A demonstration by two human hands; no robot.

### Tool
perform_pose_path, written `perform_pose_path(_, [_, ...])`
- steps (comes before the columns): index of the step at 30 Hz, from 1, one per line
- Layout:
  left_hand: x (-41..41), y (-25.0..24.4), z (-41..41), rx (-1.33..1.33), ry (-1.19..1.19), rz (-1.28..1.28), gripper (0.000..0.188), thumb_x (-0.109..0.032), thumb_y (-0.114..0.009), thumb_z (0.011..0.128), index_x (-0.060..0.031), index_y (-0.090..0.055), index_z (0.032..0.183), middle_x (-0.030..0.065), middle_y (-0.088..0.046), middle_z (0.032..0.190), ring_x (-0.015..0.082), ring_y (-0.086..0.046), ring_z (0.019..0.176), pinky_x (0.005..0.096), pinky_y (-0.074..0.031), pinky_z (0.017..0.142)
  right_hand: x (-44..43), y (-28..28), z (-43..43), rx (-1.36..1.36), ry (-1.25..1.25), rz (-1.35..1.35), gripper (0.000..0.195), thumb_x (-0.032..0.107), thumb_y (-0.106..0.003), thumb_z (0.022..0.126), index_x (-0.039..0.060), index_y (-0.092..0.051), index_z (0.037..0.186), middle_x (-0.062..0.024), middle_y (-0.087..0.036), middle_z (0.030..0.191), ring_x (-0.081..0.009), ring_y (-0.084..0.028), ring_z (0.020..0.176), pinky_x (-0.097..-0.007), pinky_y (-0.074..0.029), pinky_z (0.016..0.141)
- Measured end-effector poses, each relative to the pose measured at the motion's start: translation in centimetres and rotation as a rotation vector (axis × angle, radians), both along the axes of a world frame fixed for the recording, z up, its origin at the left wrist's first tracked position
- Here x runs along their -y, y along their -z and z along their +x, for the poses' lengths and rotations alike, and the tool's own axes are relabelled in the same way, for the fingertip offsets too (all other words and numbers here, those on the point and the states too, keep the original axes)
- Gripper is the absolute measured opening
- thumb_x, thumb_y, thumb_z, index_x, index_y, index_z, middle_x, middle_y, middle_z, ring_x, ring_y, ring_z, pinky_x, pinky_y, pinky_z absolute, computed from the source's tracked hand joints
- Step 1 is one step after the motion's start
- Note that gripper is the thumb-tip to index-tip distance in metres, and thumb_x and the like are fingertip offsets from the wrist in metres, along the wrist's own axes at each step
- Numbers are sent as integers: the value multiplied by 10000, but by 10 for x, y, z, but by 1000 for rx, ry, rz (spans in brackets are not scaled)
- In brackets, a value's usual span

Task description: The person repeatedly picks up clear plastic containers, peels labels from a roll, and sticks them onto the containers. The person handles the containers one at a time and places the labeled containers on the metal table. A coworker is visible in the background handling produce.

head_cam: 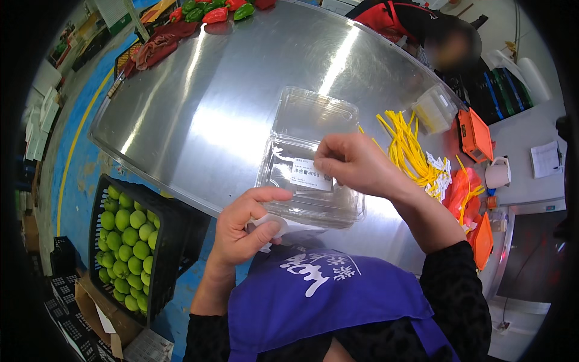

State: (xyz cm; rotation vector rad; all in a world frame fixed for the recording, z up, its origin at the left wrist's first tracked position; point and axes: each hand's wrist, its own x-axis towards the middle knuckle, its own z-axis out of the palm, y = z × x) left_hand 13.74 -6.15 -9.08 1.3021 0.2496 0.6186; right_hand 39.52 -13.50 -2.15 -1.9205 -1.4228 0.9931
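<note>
An open clear plastic clamshell container [280, 201] lies in front of me on a stainless steel table [235, 72], its lid [312, 108] folded back away from me. My right hand [357, 165] is over the container, thumb and fingertips pinched at the edge of a white printed label [311, 175]. Whether the label touches the plastic beneath is hard to tell. At the container's near left corner, my left hand [246, 226] holds a white label roll [271, 225] at the thumb, its index finger stretched over the container's edge. Part of the roll is hidden by that hand.
Yellow ties [402, 149] with white tags and a clear plastic box [435, 108] lie to the right, near orange bins [475, 135]. Peppers [215, 16] and a red cloth [158, 45] are at the far left. A black crate [167, 235] holds green fruit. A person [407, 22] is opposite.
</note>
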Motion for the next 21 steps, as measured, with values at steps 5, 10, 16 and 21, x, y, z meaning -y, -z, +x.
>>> perform_pose_path(5, [0,2,0,-60,-26,92,118,-21,-680,917,-22,-616,819,209,-631,1306,176,-685,946,269,-572,692,10,-7,-18,655,-146,77,291,262,-739,882,48,-663,1063,-187,-719,958,-398,-701,822,-445,-547,680])
perform_pose_path(10, [-5,10,-7,48,-43,341,76,27,-647,882,-10,-634,817,231,-625,1301,203,-699,951,291,-590,740,-25,-5,24,669,-29,247,251,243,-742,872,70,-639,1021,-155,-677,992,-376,-676,878,-471,-535,746])
perform_pose_path(16, [-2,2,3,13,22,130,112,-17,-669,921,-26,-625,818,180,-620,1338,252,-597,1231,351,-482,1006,-78,87,123,794,-38,258,151,149,-721,829,75,-719,961,-142,-666,974,-372,-639,945,-459,-522,788])
perform_pose_path(21, [-5,21,15,30,-104,371,128,-90,-670,935,-29,-593,853,151,-633,1299,255,-624,1160,351,-537,890,-81,90,108,981,-27,471,69,91,-686,847,102,-670,913,-111,-637,918,-352,-648,857,-453,-524,732])
